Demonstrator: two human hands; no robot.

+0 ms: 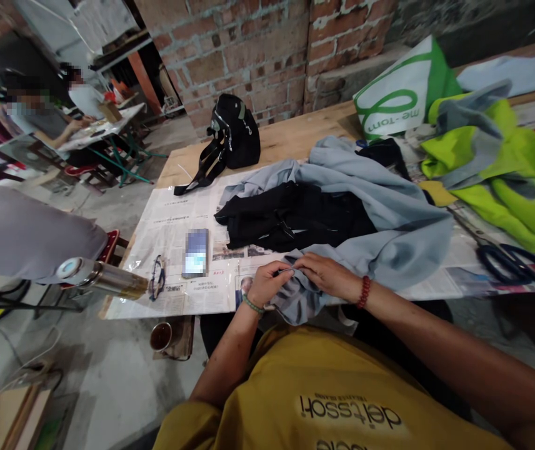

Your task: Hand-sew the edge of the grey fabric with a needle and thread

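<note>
A large piece of grey cloth spreads over the newspaper-covered table, and its near end hangs off the front edge by my lap. My left hand pinches a fold of this cloth between thumb and fingers. Close beside it, my right hand grips the same bunched cloth, fingers bent. The fingertips almost meet; whether they hold anything smaller is too fine to see. Just beyond my hands, a black folded garment lies on top of the grey cloth.
Left on the table are a phone, glasses and a steel flask. A black bag stands behind. At right lie large scissors, yellow-green cloth and a green-white bag. A cup sits below the edge. People sit at left.
</note>
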